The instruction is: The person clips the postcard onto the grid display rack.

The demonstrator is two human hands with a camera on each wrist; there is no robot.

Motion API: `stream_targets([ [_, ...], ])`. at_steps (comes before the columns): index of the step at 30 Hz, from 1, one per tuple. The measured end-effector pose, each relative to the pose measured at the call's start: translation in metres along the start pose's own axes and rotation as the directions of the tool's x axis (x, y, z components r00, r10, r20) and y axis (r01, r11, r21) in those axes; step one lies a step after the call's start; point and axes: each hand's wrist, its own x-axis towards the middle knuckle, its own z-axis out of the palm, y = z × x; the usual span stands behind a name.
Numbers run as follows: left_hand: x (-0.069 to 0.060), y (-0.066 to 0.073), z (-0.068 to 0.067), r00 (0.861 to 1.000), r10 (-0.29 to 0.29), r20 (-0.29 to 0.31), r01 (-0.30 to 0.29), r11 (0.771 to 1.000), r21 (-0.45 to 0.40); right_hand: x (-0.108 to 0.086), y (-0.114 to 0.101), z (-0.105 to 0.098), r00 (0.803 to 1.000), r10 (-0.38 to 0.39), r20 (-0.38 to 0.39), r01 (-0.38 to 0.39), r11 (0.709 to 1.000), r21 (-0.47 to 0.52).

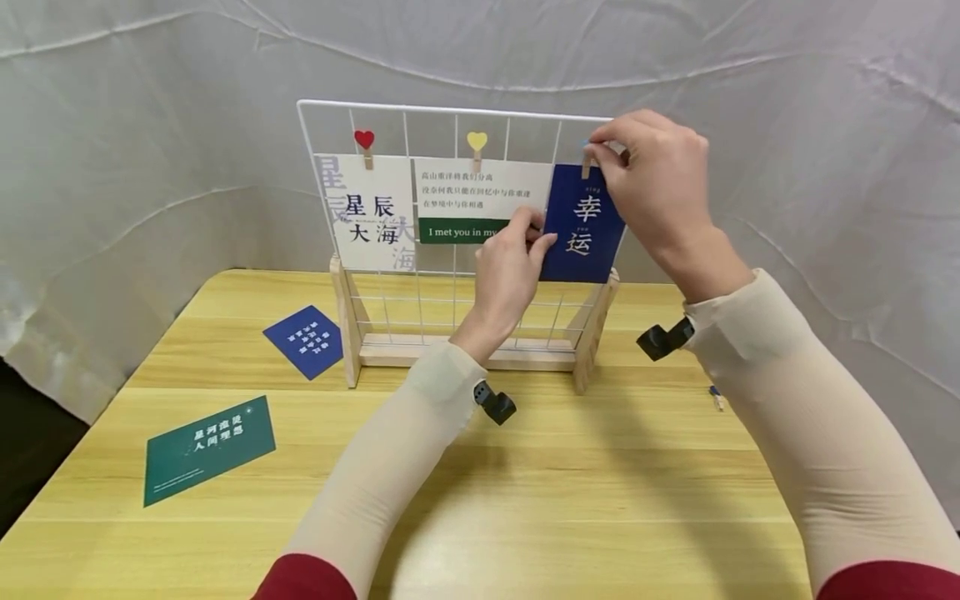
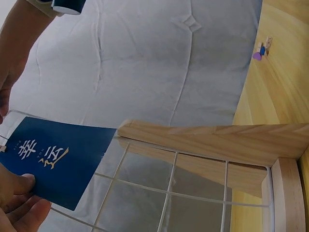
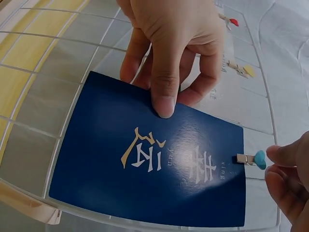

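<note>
A dark blue card (image 1: 581,237) with large characters stands against the right part of a white wire grid (image 1: 456,133). My left hand (image 1: 508,265) pinches the card's left edge, its thumb on the front and other fingers behind, as the right wrist view shows. A small wooden clothespin (image 3: 245,159) with a teal heart grips the card's top edge. My right hand (image 1: 656,179) has its thumb and finger at the heart end of this clothespin. Beside the blue card hang a white and green card (image 1: 450,187) and a white card (image 1: 367,212).
A red-heart clothespin (image 1: 366,150) and a yellow-heart clothespin (image 1: 477,150) hold the other hung cards. The grid stands in a wooden base (image 1: 465,358). A blue card (image 1: 307,342) and a green card (image 1: 210,450) lie left on the table. Small clothespins (image 2: 262,50) lie at right.
</note>
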Motion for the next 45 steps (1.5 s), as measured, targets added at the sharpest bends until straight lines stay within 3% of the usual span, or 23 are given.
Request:
stream_targets([
  [17,0.001,-0.004,-0.003,0.999,0.036,-0.002,-0.036,0.995,0.090,-0.027,0.029,-0.017,0.979,0.174,-0.109,-0.165,0.982,0.087],
  [25,-0.003,-0.009,-0.004,0.999,0.048,0.011,-0.049,0.993,0.104,-0.046,0.040,-0.014,0.965,0.255,-0.062,-0.239,0.953,0.187],
  [33,-0.011,-0.014,-0.007,0.997,0.079,0.010,-0.079,0.996,0.044,-0.065,0.049,-0.010,0.958,0.286,-0.004,-0.279,0.938,0.207],
  [39,-0.016,-0.017,-0.014,0.997,0.034,0.075,-0.035,0.999,0.018,-0.076,0.053,-0.008,0.946,0.323,0.036,-0.322,0.918,0.231],
  [45,-0.023,-0.022,-0.025,0.983,-0.010,0.185,0.009,1.000,0.008,-0.091,0.058,-0.004,0.943,0.328,0.053,-0.331,0.912,0.243],
])
